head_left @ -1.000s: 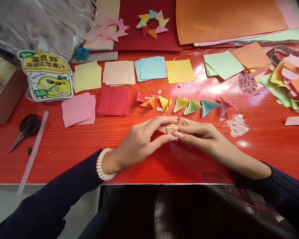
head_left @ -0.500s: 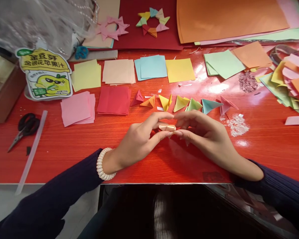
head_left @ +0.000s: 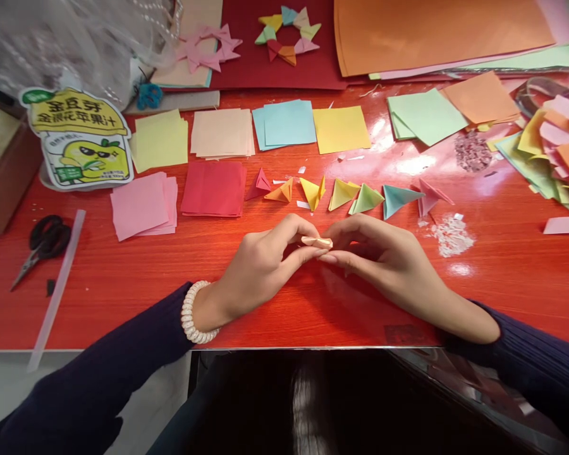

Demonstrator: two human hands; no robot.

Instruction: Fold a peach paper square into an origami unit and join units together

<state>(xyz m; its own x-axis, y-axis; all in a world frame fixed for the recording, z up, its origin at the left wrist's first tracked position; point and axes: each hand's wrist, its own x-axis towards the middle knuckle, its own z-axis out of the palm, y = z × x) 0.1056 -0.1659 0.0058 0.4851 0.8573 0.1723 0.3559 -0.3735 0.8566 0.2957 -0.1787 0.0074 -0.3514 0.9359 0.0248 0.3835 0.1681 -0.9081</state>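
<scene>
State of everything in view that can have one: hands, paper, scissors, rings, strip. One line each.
Left hand: closed on the beige paper piece
Right hand: curled at the piece's right end, grip unclear
Beige paper piece: folded, held
Seven small pieces: folded, in a row
Scissors: lying down, blades look shut
Clear strip: flat, overhanging the table
Pink stack: flat, slightly fanned
Multicolour ring: assembled
Pink ring: assembled

1. Left forearm [head_left: 137,335]: crosses the near edge of the tabletop [head_left: 275,328], left of centre, sleeved to the wrist.
2. Left hand [head_left: 260,259]: palm inward, thumb and forefinger in a pinch.
3. Right forearm [head_left: 516,344]: crosses the same edge toward its right corner.
4. Right hand [head_left: 389,253]: fingers curled, thumb pointing left; both thumb tips lie close together.
</scene>
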